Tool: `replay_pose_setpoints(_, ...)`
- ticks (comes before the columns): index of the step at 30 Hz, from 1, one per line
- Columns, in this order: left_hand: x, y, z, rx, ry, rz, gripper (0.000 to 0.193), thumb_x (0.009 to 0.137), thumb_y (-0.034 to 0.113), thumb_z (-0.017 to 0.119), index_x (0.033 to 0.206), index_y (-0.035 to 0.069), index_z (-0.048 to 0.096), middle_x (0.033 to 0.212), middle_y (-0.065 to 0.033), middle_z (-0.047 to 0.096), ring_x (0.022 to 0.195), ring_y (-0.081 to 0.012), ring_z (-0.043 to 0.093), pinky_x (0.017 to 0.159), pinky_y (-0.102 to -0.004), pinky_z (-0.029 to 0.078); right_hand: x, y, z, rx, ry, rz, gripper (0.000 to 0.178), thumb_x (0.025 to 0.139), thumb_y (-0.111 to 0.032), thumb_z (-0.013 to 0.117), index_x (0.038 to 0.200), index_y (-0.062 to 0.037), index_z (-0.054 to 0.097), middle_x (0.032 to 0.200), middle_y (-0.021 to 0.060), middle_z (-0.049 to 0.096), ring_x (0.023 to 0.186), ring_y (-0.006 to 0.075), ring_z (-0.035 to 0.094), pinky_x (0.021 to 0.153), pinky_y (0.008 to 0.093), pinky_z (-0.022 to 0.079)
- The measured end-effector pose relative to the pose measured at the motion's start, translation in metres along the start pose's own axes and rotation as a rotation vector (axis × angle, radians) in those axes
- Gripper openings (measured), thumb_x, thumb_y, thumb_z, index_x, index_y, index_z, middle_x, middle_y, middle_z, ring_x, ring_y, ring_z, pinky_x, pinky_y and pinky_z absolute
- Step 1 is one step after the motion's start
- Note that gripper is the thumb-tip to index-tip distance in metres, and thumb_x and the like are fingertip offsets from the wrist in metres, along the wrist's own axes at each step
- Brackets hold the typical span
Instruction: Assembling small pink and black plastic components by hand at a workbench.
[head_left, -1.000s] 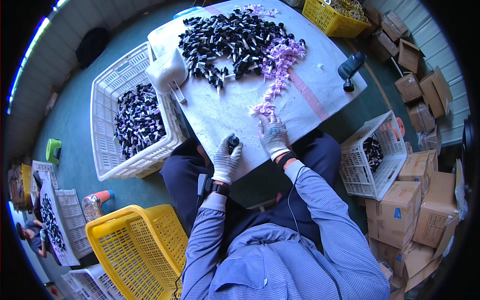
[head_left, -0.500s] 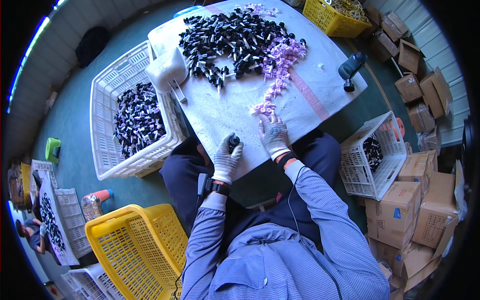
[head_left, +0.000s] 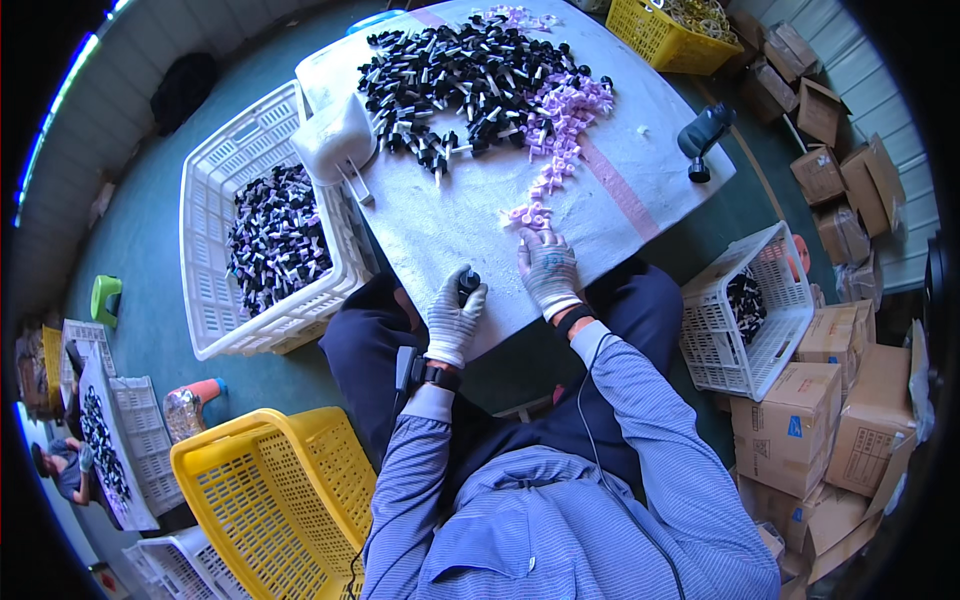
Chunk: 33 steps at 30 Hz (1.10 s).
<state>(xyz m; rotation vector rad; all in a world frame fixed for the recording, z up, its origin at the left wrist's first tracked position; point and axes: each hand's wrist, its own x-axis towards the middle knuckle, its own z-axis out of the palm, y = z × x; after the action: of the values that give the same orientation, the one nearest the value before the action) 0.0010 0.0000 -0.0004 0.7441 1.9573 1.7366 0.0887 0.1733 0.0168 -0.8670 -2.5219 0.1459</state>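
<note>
The small black cap (head_left: 467,284) is held in the left hand (head_left: 455,318) at the near edge of the surface (head_left: 450,215), directly in front of the person. The left fingers are closed around it; only its dark top shows above the glove. Its long axis appears to stand roughly upright, though most of the body is hidden inside the grip.

The mating parts, the pink pieces (head_left: 527,213), lie in a loose trail that runs from just beyond the right hand (head_left: 548,270) up and away toward the far right of the surface. The nearest pink pieces sit just ahead of the right fingertips, touching or almost touching them. The right fingers (head_left: 533,243) are extended flat on the surface, palm down, grasping nothing that can be seen.

Governing relation: the pink pieces lie forward of the right hand and to the right of the held black cap. The right hand is clearly the nearer hand to them; the left hand is beside it, apart, closer to the person.

Farther out, the heap of black caps (head_left: 470,75) covers the far half of the surface. A white scoop (head_left: 335,140) rests at its left edge. A white crate (head_left: 215,290) with more black parts stands on the floor at the left, and a smaller white basket (head_left: 770,260) at the right.
</note>
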Motion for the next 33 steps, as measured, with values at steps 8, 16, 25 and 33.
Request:
replay_pose_setpoints(8,0.001,0.001,-0.001,0.010,-0.008,-0.015,0.043,0.087,0.017,0.070,0.126,0.006,0.057,0.096,-0.0104,0.067,0.087,-0.0178,0.063,0.083,-0.0309,0.050,0.000,0.003,0.004,-0.024,-0.034,0.008,0.031,0.082,-0.024,0.065,0.112,-0.0148,0.063,0.102,0.0115,0.061,0.093,0.0304,0.058,0.080,0.0457,0.048)
replay_pose_setpoints(16,0.000,0.004,-0.001,0.038,-0.004,0.030,0.043,0.087,0.018,0.070,0.127,0.006,0.057,0.096,-0.0107,0.067,0.088,-0.0186,0.064,0.083,-0.0312,0.050,0.000,-0.002,-0.002,0.001,-0.009,0.032,0.024,0.087,-0.023,0.061,0.109,-0.0129,0.065,0.099,0.0113,0.061,0.093,0.0315,0.057,0.084,0.0456,0.047)
replay_pose_setpoints(25,0.001,0.001,-0.001,0.016,-0.010,0.014,0.044,0.087,0.018,0.070,0.127,0.005,0.056,0.096,-0.0106,0.067,0.088,-0.0181,0.064,0.083,-0.0310,0.050,-0.001,0.003,0.004,-0.002,-0.045,0.035,0.031,0.084,-0.025,0.062,0.114,-0.0167,0.063,0.110,0.0117,0.060,0.096,0.0310,0.057,0.083,0.0466,0.047)
replay_pose_setpoints(33,0.000,0.004,-0.001,0.010,0.005,0.028,0.043,0.087,0.017,0.070,0.126,0.005,0.057,0.095,-0.0098,0.067,0.086,-0.0170,0.063,0.082,-0.0305,0.050,-0.001,0.002,0.005,0.004,-0.005,0.021,0.027,0.085,-0.023,0.062,0.111,-0.0147,0.064,0.104,0.0116,0.060,0.094,0.0315,0.058,0.081,0.0463,0.048)
